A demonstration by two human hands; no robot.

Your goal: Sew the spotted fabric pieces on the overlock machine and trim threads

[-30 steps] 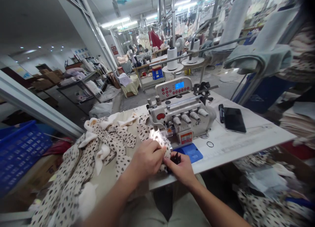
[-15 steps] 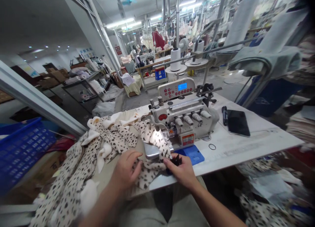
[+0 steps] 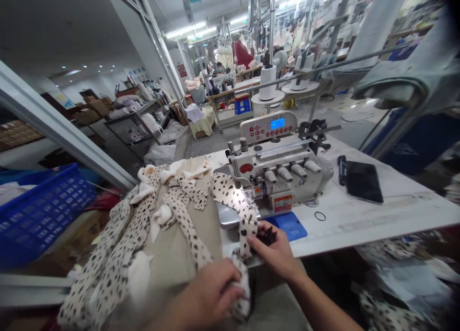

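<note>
A cream fabric strip with dark spots (image 3: 230, 193) runs from under the presser area of the sewing machine (image 3: 278, 170) down over the table's front edge. My right hand (image 3: 276, 252) is closed on this strip just in front of the machine, thumb on top. A dark thing with pointed tips (image 3: 268, 235) shows in the same hand; its kind is unclear. Lower down, my left hand (image 3: 212, 290) is blurred, its fingers curled on the strip's hanging part. More spotted fabric pieces (image 3: 118, 245) with white fleecy backs lie to the left.
On the table's right are a phone-like black tablet (image 3: 364, 181), a dark small device (image 3: 341, 170) and a black ring (image 3: 319, 216). A blue pad (image 3: 293, 225) lies by the machine. A blue basket (image 3: 43, 211) stands left; thread cones (image 3: 268, 82) rise behind.
My left hand has moved down and right, pulling the strip's lower part toward me. My right hand stays by the machine, still on the strip. The whole view has shifted slightly.
</note>
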